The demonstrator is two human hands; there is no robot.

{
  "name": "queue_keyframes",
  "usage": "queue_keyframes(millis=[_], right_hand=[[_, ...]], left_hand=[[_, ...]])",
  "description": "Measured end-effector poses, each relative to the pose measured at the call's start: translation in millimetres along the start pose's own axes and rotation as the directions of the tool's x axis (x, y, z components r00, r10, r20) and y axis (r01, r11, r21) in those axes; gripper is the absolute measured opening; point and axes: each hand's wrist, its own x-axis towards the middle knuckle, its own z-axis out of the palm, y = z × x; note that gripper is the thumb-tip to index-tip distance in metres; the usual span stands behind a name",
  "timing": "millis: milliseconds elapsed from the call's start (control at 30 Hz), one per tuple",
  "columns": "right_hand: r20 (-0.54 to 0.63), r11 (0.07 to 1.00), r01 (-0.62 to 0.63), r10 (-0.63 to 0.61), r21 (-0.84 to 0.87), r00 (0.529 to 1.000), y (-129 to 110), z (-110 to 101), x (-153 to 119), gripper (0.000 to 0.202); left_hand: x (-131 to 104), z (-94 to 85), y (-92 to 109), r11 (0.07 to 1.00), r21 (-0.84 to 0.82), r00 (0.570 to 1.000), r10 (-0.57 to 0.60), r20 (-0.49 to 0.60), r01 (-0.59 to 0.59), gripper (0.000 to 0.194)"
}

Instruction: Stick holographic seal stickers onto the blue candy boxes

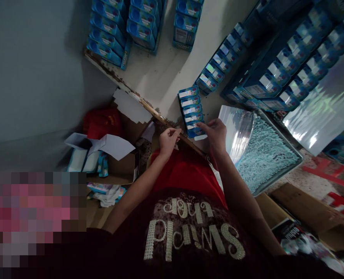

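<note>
A short row of blue packs (191,110) with silvery labels stands in a tray near the table edge. My right hand (216,133) reaches the nearest pack from the right, its fingertips pinched together at the label; whether they grip anything is too small to tell. Left of the row, by the wooden edge, my left hand (168,141) is closed in a pinch, and anything between those fingertips cannot be made out. A white flap sticks out at the row's near end, below my right fingertips.
More rows of blue packs (218,60) stand on the white table (160,73). To the right are a clear plastic sheet (235,128) and a bin of small pale-blue pieces (269,151). Open cartons (122,166) and a red bag (103,122) lie at the left, below the table edge.
</note>
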Motion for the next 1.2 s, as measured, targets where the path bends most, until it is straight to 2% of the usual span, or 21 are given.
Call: queue_keyframes(millis=[67,133,200,267,367,467,533,633,767,900,1200], right_hand=[[0.007,1.0,0.005,-0.005,0.014,1.0,-12,-1,-8,0.05],[0.017,1.0,0.004,-0.004,0.013,1.0,-19,1,-14,0.049],[0.032,1.0,0.001,-0.001,0.025,0.999,-21,4,-17,0.049],[0.075,0.999,-0.008,0.004,0.054,0.997,-16,6,-19,0.049],[0.176,0.991,-0.046,0.023,0.129,0.984,-2,2,-20,0.048],[0.289,0.972,-0.13,0.07,0.197,0.955,11,-9,-19,0.061],[0.325,0.967,-0.175,0.109,0.183,0.94,15,-16,-18,0.067],[0.278,0.985,-0.155,0.13,0.072,0.952,13,-20,-18,0.057],[0.148,0.991,-0.017,0.037,-0.133,0.988,8,-12,-16,0.041],[0.118,0.964,0.051,-0.021,-0.259,0.993,8,-3,-13,0.033],[0.117,0.945,0.068,-0.032,-0.319,0.993,18,4,-9,0.032]], left_hand=[[-17,-6.4,3,0.998,-0.001,0.984,-0.058,0.168,0.059,0.048],[-28,-6.7,8,0.986,-0.017,0.926,-0.149,0.348,0.165,0.056],[-34,-2.3,14,0.971,-0.029,0.879,-0.203,0.431,0.238,0.058],[-35,2.8,21,0.962,-0.048,0.882,-0.225,0.415,0.268,0.054],[-32,4.7,26,0.965,-0.087,0.917,-0.203,0.344,0.246,0.048],[-30,0.5,21,0.988,-0.067,0.946,-0.112,0.305,0.139,0.042],[-27,-1.6,14,0.998,-0.02,0.962,-0.052,0.267,0.06,0.037],[-21,-0.3,2,0.999,0.053,0.981,-0.012,0.194,0.001,0.031],[-13,5.8,-4,0.99,0.138,0.994,-0.001,0.113,-0.015,0.023],[-8,8.9,-3,0.985,0.171,0.997,-0.013,0.071,0.0,0.018],[-1,10.0,-13,0.988,0.157,0.997,-0.009,0.073,-0.003,0.018]])
